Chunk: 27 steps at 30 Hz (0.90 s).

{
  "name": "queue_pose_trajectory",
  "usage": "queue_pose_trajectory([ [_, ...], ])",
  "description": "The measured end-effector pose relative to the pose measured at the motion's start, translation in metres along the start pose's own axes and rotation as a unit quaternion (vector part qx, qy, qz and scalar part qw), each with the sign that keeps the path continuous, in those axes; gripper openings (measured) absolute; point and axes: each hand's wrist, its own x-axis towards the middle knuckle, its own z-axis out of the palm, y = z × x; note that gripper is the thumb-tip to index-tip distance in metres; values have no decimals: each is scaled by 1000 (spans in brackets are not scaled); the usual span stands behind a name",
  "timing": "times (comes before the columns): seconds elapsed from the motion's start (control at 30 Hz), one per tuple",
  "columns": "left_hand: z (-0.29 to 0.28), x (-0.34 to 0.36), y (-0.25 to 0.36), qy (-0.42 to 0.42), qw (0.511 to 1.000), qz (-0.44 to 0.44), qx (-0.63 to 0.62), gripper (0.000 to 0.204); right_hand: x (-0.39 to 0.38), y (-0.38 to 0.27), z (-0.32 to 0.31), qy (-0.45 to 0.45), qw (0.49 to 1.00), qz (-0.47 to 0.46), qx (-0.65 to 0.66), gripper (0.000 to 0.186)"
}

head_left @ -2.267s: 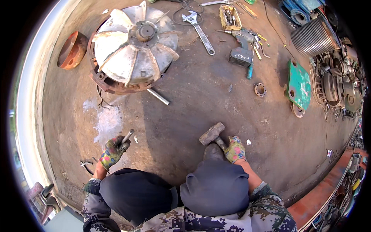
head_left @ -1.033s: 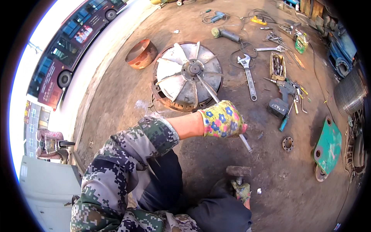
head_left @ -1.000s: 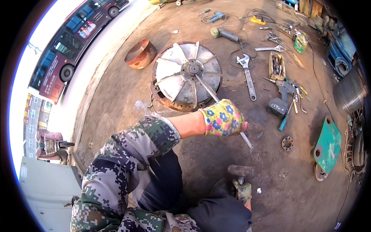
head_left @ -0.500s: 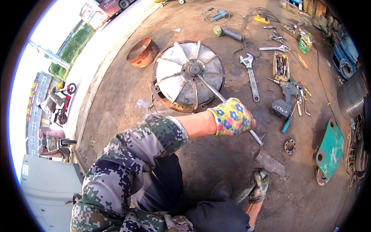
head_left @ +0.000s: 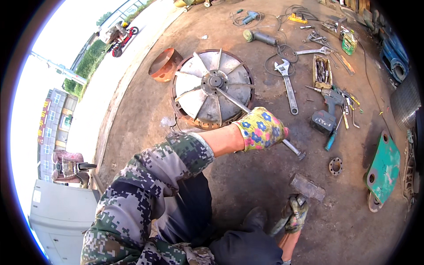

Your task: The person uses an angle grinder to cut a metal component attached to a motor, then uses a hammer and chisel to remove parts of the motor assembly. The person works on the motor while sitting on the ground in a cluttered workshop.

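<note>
My left hand (head_left: 263, 129), in a flowered glove, is closed around a long metal rod (head_left: 233, 100). The rod's far end reaches the raised hub (head_left: 215, 82) of a round, ribbed metal casting (head_left: 190, 86) lying on the ground; its near end has a flared tip. Lower right, my right hand (head_left: 295, 215), gloved too, grips the handle of a sledgehammer (head_left: 308, 186) just below its heavy block head. The head is low, by the ground; whether it touches cannot be told.
A rusty metal ring (head_left: 165, 64) stands beyond the casting. To the right lie an adjustable wrench (head_left: 288, 87), a cordless drill (head_left: 326, 112), an angle grinder (head_left: 261, 38), a box of sockets (head_left: 322, 71), a small flange (head_left: 335, 166) and a green plate (head_left: 383, 170).
My view has shifted slightly. The rod lies a little flatter across the casting, still in my left hand. A motorbike has moved up the road and the red vehicle has left view.
</note>
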Motion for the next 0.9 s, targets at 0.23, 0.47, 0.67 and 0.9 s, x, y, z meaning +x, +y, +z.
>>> queue_pose_trajectory([
  [0.23,3,11,-8,77,996,-5,32,24,21,-27,14,-9,999,-49,4,20],
  [0.47,10,13,-6,-22,996,-54,61,14,40,-89,73,-80,991,16,104,12],
  [0.67,17,13,-4,-48,991,-56,108,13,44,-73,69,-64,995,42,62,13],
  [0.9,11,6,-3,-44,993,-43,100,17,55,-83,-23,-43,899,-120,420,15],
])
